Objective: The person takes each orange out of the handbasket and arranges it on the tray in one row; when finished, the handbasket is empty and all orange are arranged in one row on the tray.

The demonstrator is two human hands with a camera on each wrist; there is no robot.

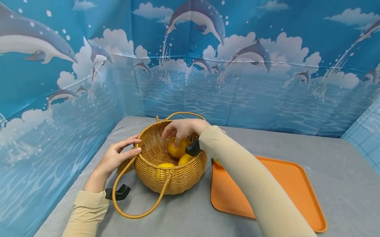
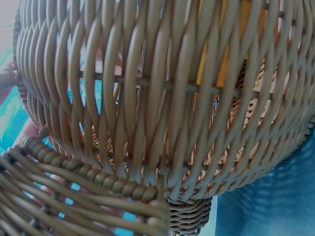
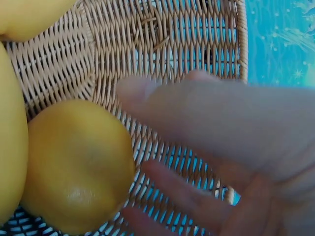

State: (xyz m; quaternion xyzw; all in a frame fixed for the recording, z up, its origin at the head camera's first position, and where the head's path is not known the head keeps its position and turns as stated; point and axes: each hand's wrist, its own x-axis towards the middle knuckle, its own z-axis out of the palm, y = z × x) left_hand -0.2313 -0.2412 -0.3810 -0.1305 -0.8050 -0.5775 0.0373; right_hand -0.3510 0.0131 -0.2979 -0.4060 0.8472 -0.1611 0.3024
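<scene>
My right hand (image 1: 183, 128) reaches into basket (image 1: 168, 162), fingers loose over a lemon (image 1: 177, 148), not gripped yet. Left hand (image 1: 117, 156) steadies rim, fingers straight. Three lemons in basket; tray (image 1: 272, 195) looks bare, so prob barely begun.

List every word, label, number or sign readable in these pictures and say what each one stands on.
None: no readable text in any view.
The basket, the yellow fruits and the orange tray carry no label or print.
The backdrop shows only dolphins, clouds and water, no lettering.
The black wrist clips show no marking that can be made out.
</scene>
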